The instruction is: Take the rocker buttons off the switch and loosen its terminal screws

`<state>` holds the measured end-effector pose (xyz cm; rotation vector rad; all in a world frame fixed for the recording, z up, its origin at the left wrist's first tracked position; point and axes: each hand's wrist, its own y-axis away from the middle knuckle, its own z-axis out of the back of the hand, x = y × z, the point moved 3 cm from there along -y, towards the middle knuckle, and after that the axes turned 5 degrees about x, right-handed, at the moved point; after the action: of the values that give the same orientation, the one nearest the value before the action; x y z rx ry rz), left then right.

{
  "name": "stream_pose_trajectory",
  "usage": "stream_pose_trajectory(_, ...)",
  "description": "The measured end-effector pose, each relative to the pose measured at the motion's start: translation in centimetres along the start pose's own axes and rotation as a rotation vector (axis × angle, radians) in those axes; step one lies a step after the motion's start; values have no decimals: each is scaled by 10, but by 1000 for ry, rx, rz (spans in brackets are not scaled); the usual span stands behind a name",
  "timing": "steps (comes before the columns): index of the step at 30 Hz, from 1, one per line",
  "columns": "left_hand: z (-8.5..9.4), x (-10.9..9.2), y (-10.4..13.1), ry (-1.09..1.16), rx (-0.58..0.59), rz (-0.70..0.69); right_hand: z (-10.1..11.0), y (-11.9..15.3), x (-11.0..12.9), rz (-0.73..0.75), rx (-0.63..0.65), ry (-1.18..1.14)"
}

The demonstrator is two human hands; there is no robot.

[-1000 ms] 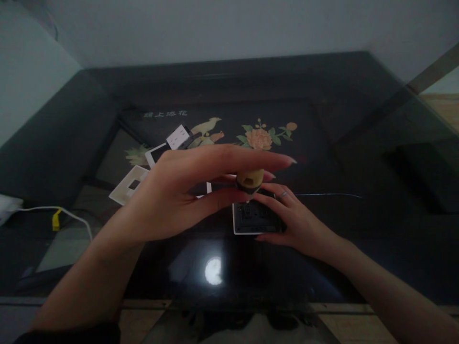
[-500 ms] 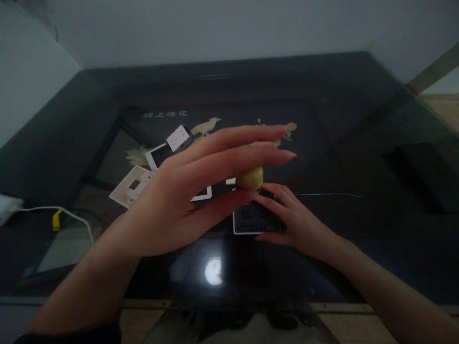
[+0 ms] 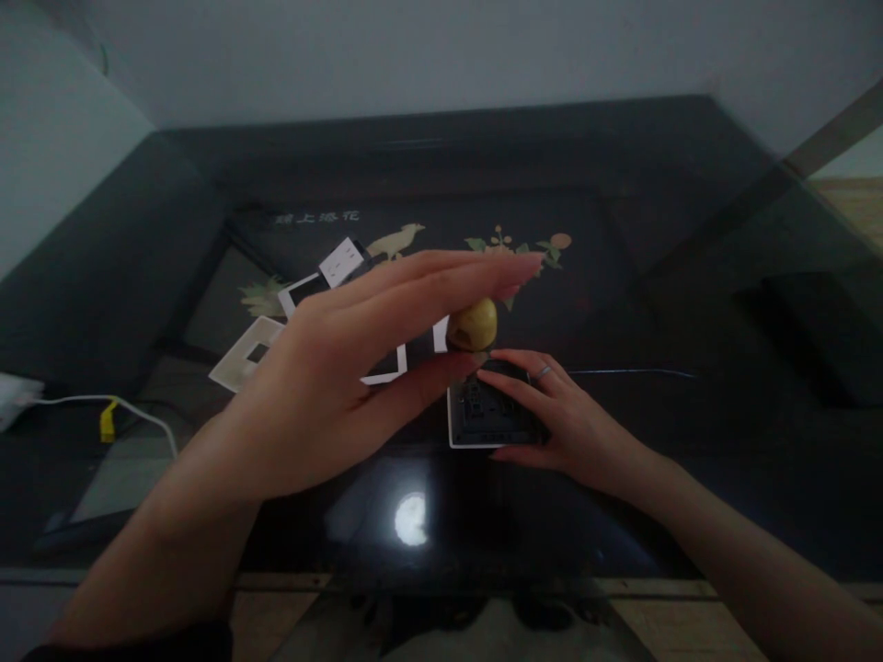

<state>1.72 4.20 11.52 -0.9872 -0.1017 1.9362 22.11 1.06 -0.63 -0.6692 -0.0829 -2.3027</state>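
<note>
My left hand [image 3: 345, 354] is raised over the middle of the table, its thumb below and fingers above a yellow rounded object [image 3: 475, 325], perhaps a tool handle, which it grips. Below and right of it, my right hand [image 3: 566, 409] holds the right side of a black square socket module with a white rim [image 3: 487, 418], back side up on the table. The lower end of the yellow object is hidden near the module's top edge. A white frame [image 3: 393, 372] lies partly behind my left hand.
On the glossy dark table [image 3: 331, 165], left of centre, lie a white back plate [image 3: 238, 354], another frame [image 3: 290, 299] and a white socket face [image 3: 343, 261]. A white cable [image 3: 138, 402] with a yellow tag [image 3: 108, 420] is at far left. A dark box [image 3: 820, 336] is at right.
My left hand has turned a little, and its fingers and the yellow object have shifted slightly left and up. My right hand stays on the module.
</note>
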Motion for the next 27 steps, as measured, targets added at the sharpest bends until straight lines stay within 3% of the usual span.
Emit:
stream_pose_trajectory(2,1,1,1,81,16,11,0,0,0,-6,11,4)
stream_pose_trajectory(4,1,4,0,90,-50,3,0,0,0,-10,16,7)
stream_pose_trajectory(8,0,7,-3,-169,-230,-94,1,0,1,-1,-1,5)
stream_pose_trajectory(11,2,5,-3,-258,-157,-110,2,-1,2,4,-3,-3)
stream_pose_trajectory(16,4,3,1,-2,57,-2,2,-1,2,-22,21,-7)
stream_pose_trajectory(18,4,5,2,20,26,0,1,-1,2,-21,22,-6)
stream_pose_trajectory(22,2,10,-1,-140,-124,-52,1,0,1,-14,17,-5)
stream_pose_trajectory(27,4,8,-3,-36,-50,-114,1,0,1,-26,27,-6)
